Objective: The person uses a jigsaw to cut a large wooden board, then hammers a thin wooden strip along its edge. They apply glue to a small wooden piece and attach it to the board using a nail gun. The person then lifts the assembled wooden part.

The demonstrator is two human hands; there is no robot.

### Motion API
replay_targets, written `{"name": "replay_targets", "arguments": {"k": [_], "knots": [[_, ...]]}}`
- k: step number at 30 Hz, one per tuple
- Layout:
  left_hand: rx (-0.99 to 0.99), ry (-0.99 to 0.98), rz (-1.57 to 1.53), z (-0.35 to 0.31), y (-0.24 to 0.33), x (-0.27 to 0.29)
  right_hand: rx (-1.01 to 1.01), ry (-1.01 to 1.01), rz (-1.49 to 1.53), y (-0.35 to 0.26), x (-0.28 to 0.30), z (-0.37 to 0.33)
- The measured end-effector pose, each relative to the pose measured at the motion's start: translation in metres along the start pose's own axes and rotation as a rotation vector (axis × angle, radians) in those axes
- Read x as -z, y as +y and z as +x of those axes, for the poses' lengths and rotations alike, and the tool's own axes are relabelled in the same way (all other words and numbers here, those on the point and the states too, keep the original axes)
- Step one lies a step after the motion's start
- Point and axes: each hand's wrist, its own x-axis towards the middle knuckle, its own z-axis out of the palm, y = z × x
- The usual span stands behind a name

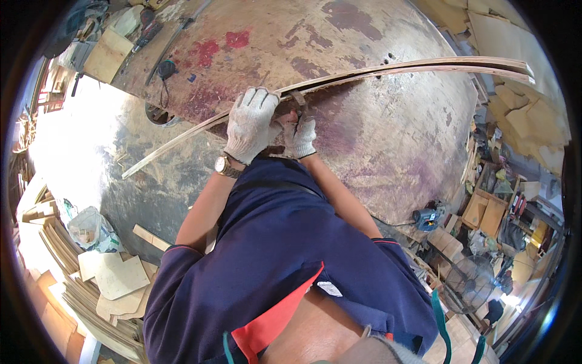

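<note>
At a stained table [394, 139] amid wood scraps [115, 276], left hand [251, 121] grips strip [424, 64], right hand [302, 139] a tool [297, 97].

Strip [424, 62] crosses table [388, 133] slantwise, barring low straight reach from near side to far. Beyond strip, wide open stretch, free from above. Left hand [250, 121] on strip blocks middle. Right of right hand [300, 134], open room up to black tool [427, 219] at edge. Far left: tape [165, 69], drill [147, 35], board [108, 54] crowd corner.
</note>
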Motion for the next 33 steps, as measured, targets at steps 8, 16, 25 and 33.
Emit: {"name": "replay_targets", "arguments": {"k": [8,16,25,33], "knots": [[0.106,-0.018,0.091,-0.004,0.02,-0.021,-0.075,0.016,0.406,-0.009,-0.003,0.007],[0.203,-0.125,0.293,0.015,0.024,-0.025,-0.713,0.141,1.298,-0.046,0.001,0.028],[0.231,-0.215,0.306,0.02,0.019,-0.022,0.012,0.062,0.077,-0.1,0.048,0.054],[0.235,-0.193,0.231,0.018,0.02,-0.02,0.022,0.188,-0.109,-0.124,0.14,0.105]]}}
